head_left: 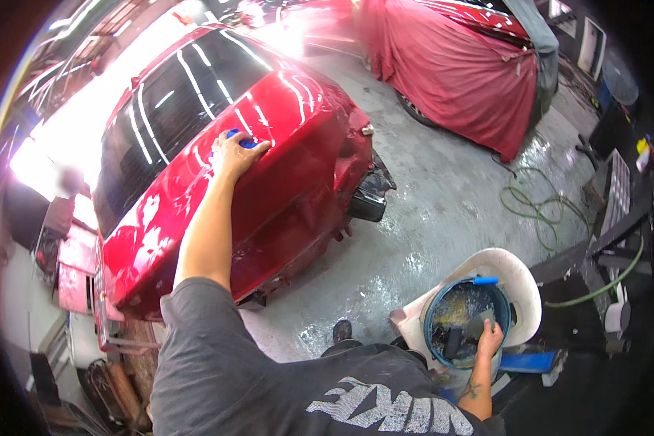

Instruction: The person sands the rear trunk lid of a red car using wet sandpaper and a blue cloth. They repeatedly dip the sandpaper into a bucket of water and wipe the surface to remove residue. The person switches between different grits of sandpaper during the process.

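My left hand (232,156) is closed round a small blue block (247,142) and presses it on the rear of a red car (291,182), just below the rear window. Only bits of the block show past my fingers, so its kind stays unclear. Down at the right, my right hand (490,340) reaches over a blue bucket (506,301) of murky water. A thin grey sheet (479,320) is pinched in its fingers. Inside the bucket, a dark cylindrical object (453,341) sits in the water. Something with a bright blue handle (485,280) rests at the bucket's far rim.
The bucket stands in a white plastic chair (523,280). Black parts (370,202) stick out where the car's rear corner is bare. Another car lies under a red cloth (454,80). A green hose (534,200) coils on the wet grey floor (443,196). Dark metal framing (625,218) stands right.
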Action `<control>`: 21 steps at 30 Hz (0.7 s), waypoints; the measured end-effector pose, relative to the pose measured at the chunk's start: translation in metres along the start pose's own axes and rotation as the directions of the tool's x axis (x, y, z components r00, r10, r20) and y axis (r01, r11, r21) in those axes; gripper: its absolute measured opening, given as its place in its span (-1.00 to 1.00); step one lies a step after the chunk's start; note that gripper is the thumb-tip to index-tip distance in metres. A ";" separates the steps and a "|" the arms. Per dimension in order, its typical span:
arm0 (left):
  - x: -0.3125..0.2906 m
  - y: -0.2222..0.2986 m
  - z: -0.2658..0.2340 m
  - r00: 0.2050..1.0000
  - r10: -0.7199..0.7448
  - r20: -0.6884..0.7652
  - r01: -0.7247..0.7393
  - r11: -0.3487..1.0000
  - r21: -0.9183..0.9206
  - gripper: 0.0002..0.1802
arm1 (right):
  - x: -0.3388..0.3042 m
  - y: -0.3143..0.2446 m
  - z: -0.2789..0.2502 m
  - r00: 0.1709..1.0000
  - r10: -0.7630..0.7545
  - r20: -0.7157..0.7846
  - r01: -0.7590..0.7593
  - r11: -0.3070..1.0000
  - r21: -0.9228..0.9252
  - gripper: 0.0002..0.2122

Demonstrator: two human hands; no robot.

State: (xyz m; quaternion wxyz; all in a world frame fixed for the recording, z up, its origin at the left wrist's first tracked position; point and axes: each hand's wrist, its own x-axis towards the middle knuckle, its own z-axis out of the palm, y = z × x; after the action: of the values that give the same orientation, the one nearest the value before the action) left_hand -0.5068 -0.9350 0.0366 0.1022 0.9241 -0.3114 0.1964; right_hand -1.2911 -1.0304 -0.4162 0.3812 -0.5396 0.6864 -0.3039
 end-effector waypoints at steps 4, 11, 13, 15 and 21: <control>-0.020 0.009 0.051 0.958 0.206 -0.198 -0.235 0.962 -0.137 -0.57 | -0.014 -0.010 -0.027 0.957 0.288 0.028 -0.256 0.798 0.546 -0.60; -0.164 0.143 0.034 0.810 0.505 -0.298 -0.581 0.618 -0.530 -0.78 | -0.033 -0.061 -0.021 0.951 0.295 -0.087 -0.183 0.770 0.612 -0.62; -0.233 0.208 0.044 0.770 0.575 -0.277 -0.560 0.400 -0.726 -0.74 | -0.035 -0.042 -0.025 0.964 0.260 -0.049 -0.198 0.833 0.516 -0.51; -0.317 0.281 0.054 0.720 0.678 -0.148 -0.401 0.231 -0.887 -0.62 | -0.027 0.033 -0.022 0.967 -0.085 -0.239 0.081 0.996 -0.029 -0.41; -0.488 0.412 0.143 0.037 0.897 0.441 -0.438 0.412 -0.799 -0.28 | -0.020 -0.025 0.004 0.993 0.058 0.103 0.033 0.703 -0.710 -0.78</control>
State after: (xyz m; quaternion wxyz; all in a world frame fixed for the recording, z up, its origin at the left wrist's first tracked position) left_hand -1.0734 -1.0421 -0.2727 0.0361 0.5499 -0.7606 -0.3431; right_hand -1.2722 -1.0163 -0.3941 0.1856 -0.6570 0.7305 0.0185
